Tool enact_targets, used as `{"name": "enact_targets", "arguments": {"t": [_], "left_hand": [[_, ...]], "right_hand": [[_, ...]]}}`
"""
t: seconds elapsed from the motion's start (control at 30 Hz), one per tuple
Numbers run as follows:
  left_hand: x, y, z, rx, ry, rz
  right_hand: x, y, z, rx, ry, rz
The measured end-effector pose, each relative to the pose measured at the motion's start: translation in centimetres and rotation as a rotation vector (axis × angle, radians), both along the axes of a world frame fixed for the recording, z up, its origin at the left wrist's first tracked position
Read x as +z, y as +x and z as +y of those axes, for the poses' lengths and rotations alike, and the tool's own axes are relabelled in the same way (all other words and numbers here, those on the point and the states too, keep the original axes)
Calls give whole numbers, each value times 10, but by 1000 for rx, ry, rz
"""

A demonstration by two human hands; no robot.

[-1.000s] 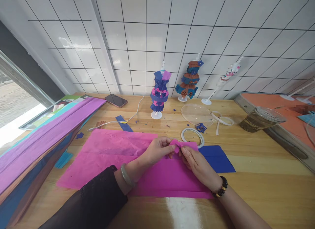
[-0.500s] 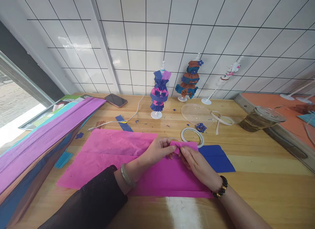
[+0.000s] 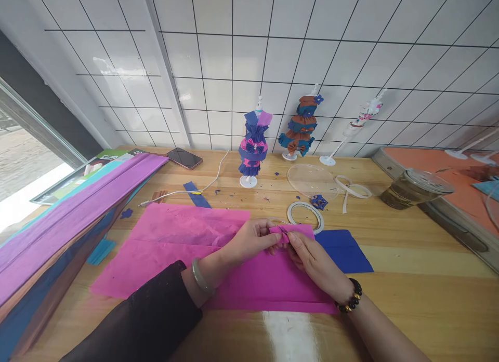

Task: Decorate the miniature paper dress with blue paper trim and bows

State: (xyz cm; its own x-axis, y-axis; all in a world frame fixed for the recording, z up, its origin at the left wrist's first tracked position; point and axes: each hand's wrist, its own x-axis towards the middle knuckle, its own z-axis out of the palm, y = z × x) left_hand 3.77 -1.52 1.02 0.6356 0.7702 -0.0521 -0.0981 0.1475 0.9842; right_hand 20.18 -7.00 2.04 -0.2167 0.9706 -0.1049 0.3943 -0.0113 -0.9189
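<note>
Over a large pink crepe paper sheet (image 3: 183, 229), both hands meet at a small gathered piece of pink paper (image 3: 285, 238). My left hand (image 3: 255, 240) pinches its left side between thumb and fingers. On the right side, the thumb and fingertips of my right hand (image 3: 312, 255) are closed on the same piece. A dark fold or strip shows at the pinch, too small to make out. Behind the fingers lies a roll of double-sided tape (image 3: 289, 216), and blue paper (image 3: 345, 250) rests to the right.
Dressed doll stands (image 3: 252, 149) line the tiled wall. A phone (image 3: 184, 158), a white cable (image 3: 214, 181) and folded coloured papers (image 3: 117, 196) are on the left. A lidded cup (image 3: 413, 189) stands right, near a white ribbon (image 3: 356, 189) and a clear disc (image 3: 310, 180).
The fingers have shifted slightly on the small pink paper, and its middle looks more bunched up. Everything else stays in place.
</note>
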Motion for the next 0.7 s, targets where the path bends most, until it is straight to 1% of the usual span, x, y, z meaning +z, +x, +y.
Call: {"name": "enact_targets", "arguments": {"t": [0.2, 0.4, 0.7], "left_hand": [[2, 1, 0, 16, -36, -29], [1, 0, -1, -38, -35, -28], [4, -1, -1, -44, -30, -35]], "right_hand": [[4, -1, 0, 39, 40, 5], [0, -1, 0, 19, 3, -3], [-2, -1, 0, 18, 10, 9]]}}
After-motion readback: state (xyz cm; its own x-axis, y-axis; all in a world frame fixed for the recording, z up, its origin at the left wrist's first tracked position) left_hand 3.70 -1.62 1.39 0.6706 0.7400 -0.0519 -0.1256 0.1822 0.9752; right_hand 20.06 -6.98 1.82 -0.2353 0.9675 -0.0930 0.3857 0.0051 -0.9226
